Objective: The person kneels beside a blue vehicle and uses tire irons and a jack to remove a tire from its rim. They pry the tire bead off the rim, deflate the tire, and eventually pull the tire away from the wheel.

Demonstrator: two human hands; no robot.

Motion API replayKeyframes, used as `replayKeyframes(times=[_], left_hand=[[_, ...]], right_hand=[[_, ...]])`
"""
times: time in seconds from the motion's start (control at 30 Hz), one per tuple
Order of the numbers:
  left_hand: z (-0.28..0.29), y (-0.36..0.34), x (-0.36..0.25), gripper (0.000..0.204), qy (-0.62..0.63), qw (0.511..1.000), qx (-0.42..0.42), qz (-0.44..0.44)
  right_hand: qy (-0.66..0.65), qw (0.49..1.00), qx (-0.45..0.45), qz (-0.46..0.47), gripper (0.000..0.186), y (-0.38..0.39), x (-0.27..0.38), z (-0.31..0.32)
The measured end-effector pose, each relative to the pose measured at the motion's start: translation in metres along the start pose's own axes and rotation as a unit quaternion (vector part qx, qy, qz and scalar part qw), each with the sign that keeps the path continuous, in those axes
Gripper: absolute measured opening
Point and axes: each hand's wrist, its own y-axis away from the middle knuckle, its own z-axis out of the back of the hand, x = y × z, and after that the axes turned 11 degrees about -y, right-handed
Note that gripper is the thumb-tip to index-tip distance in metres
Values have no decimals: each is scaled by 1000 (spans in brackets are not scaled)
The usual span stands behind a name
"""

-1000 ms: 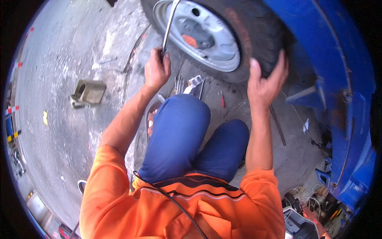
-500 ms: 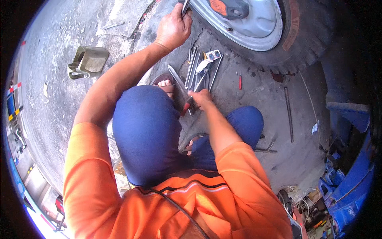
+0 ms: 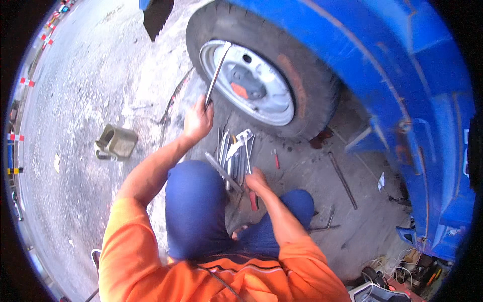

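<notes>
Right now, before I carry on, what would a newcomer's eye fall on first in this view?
Probably the big pale-rimmed wheel at the top centre, next to the bright blue bodywork sweeping down the right side. Next, the left hand, left of centre, gripping a shiny metal bar whose upper end overlaps the wheel in view. Then the right hand, below centre, beside a cluster of loose metal tools.
</notes>
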Motion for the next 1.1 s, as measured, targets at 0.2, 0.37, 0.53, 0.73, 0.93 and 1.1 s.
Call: replayKeyframes(times=[0.2,0.37,0.53,0.73,0.93,1.1], left_hand=[[15,5,2,16,-10,1000,-3,6],[34,8,-14,17,-37,999,14,10],[65,14,-5,20,-64,996,55,-4],[133,-3,-40,17,-113,982,154,7],[182,-29,-63,17,-151,962,223,-39],[209,-64,-91,17,-202,939,261,-95]], right_hand=[[-324,933,156,22,22,193,100,126],[-237,962,85,109,19,259,92,161],[-176,966,44,184,25,275,136,179],[-157,973,5,167,33,273,170,194],[-130,986,28,104,39,285,217,208],[-152,987,31,33,34,292,239,228]])
